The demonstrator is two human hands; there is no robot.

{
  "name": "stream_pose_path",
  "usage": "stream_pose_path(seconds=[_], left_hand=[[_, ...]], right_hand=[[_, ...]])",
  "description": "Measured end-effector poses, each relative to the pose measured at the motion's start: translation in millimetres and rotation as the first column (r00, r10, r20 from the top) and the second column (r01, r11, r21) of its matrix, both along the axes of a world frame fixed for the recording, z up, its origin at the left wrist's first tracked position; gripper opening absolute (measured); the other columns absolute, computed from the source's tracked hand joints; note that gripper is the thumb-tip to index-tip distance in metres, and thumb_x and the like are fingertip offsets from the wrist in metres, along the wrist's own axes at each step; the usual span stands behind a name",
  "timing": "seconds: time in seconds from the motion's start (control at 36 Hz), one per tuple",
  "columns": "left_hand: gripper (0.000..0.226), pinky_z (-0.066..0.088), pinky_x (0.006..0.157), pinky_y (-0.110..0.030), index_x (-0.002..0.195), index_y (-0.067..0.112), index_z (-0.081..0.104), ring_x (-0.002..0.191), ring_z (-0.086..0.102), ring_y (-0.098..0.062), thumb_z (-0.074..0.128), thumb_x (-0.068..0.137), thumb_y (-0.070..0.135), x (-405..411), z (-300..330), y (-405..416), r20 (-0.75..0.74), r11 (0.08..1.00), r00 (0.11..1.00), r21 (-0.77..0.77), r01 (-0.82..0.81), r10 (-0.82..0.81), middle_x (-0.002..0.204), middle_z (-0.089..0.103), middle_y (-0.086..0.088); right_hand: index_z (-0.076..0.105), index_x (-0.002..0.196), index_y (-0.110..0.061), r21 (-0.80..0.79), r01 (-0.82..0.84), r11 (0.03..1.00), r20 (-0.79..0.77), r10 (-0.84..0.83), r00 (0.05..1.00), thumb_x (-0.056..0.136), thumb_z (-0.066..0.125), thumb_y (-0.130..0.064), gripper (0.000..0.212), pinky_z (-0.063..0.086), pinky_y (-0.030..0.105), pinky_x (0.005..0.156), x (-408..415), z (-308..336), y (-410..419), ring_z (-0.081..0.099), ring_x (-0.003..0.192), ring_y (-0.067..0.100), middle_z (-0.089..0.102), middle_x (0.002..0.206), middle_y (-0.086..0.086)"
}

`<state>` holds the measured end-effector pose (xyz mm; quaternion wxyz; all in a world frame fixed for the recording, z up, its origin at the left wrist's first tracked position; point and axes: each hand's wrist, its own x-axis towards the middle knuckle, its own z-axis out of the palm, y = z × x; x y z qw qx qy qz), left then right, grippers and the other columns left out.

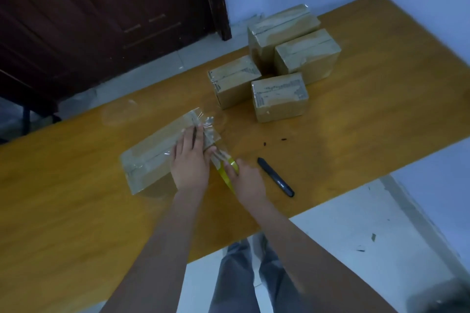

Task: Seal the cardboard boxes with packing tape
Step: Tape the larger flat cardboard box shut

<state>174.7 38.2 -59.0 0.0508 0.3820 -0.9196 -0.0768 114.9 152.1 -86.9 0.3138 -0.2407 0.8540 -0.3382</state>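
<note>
A long cardboard box (pixel 150 155) lies on the wooden table (pixel 356 134), with clear tape along its top seam. My left hand (pixel 189 160) presses flat on the box's right end, fingers straight over the tape. My right hand (pixel 248 180) grips a yellow-cored roll of packing tape (pixel 230 169) just right of the box. A strip of clear tape (pixel 211 134) runs from the roll up over the box's right end, crinkled at the far corner.
Several taped cardboard boxes (pixel 279 95) are grouped at the table's far middle. A black box cutter (pixel 276 176) lies right of my right hand. A dark wooden door (pixel 101 7) stands beyond the table. The table's front edge is near my legs.
</note>
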Motion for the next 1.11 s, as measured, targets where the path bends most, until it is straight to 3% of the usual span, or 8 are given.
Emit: stream_pose_path(seconds=[0.19,0.39,0.5,0.69,0.83,0.92,1.0,1.11], left_hand=[[0.053,0.035,0.102,-0.052,0.137,0.016,0.042,0.119,0.049,-0.04,0.061,0.091,0.03,3.8,-4.4,0.0,-0.241,1.0,0.97,0.013,0.0,0.003,0.137,0.046,-0.019],[0.02,0.043,0.088,-0.052,0.107,0.02,0.054,0.106,0.047,-0.037,0.048,0.091,0.032,13.9,-4.4,-0.4,-0.293,0.993,0.949,-0.055,0.106,-0.118,0.115,0.051,-0.017],[0.03,0.041,0.096,-0.053,0.112,0.012,0.061,0.112,0.045,-0.03,0.047,0.089,0.025,19.6,-4.9,4.8,-0.276,0.986,0.948,-0.083,0.143,-0.161,0.117,0.056,-0.011],[0.074,0.011,0.112,-0.05,0.136,0.01,0.043,0.138,0.034,-0.03,0.042,0.083,0.061,24.6,-13.0,28.1,-0.045,0.987,0.992,-0.117,0.113,-0.119,0.141,0.044,-0.011],[0.08,0.008,0.114,-0.053,0.14,0.011,0.04,0.142,0.023,-0.026,0.044,0.081,0.064,22.2,-13.5,27.8,-0.023,0.995,0.997,-0.081,0.066,-0.068,0.146,0.04,-0.009],[0.08,0.007,0.113,-0.05,0.141,0.013,0.039,0.141,0.025,-0.026,0.04,0.081,0.066,22.4,-12.2,25.7,-0.027,0.996,0.998,-0.075,0.055,-0.057,0.145,0.041,-0.008],[0.081,0.006,0.114,-0.048,0.143,0.016,0.037,0.142,0.025,-0.026,0.038,0.081,0.068,21.3,-10.9,25.9,-0.022,0.997,0.999,-0.068,0.044,-0.046,0.146,0.04,-0.007],[0.08,-0.003,0.116,-0.044,0.149,0.021,0.026,0.146,0.013,-0.022,0.055,0.085,0.059,18.4,-6.5,26.0,0.019,0.999,0.999,-0.03,0.036,-0.036,0.153,0.029,-0.003]], right_hand=[[0.043,0.089,-0.017,-0.024,-0.022,0.999,0.022,0.023,0.999,0.097,0.037,-0.049,0.033,0.041,0.034,0.059,-4.8,-6.0,3.1,0.054,0.069,0.025,0.052,0.074,0.006],[0.038,0.086,-0.014,-0.078,-0.058,0.995,0.029,0.06,0.998,0.094,0.037,-0.054,0.041,0.033,0.033,0.05,-2.1,-7.4,11.4,0.047,0.058,0.019,0.041,0.061,-0.003],[0.038,0.088,-0.015,-0.105,-0.051,0.993,0.047,0.057,0.997,0.095,0.036,-0.053,0.038,0.032,0.031,0.052,-0.8,-8.2,15.3,0.044,0.056,0.015,0.041,0.061,-0.005],[0.045,0.086,-0.014,-0.211,0.029,0.977,0.138,0.0,0.99,0.1,0.029,-0.045,0.038,0.034,0.031,0.059,0.5,-12.3,23.0,0.05,0.064,0.02,0.047,0.065,0.0],[0.039,0.072,-0.022,-0.261,0.028,0.965,0.197,0.025,0.98,0.101,0.03,-0.041,0.036,0.028,0.021,0.049,-3.9,-9.5,29.4,0.041,0.055,0.007,0.043,0.062,-0.004],[0.04,0.073,-0.022,-0.263,0.04,0.964,0.213,0.017,0.977,0.101,0.033,-0.039,0.034,0.03,0.023,0.055,-5.5,-10.4,28.9,0.043,0.061,0.01,0.043,0.067,-0.004],[0.05,0.088,-0.012,-0.245,0.093,0.965,0.078,-0.076,0.994,0.1,0.041,-0.031,0.024,0.033,0.027,0.073,-11.6,-16.0,31.3,0.045,0.084,0.015,0.047,0.088,0.001],[0.054,0.112,-0.007,-0.017,0.195,0.981,-0.253,-0.193,0.948,0.092,0.055,-0.026,0.027,0.04,0.036,0.086,-30.6,-24.7,44.3,0.044,0.108,0.027,0.048,0.115,0.011]])
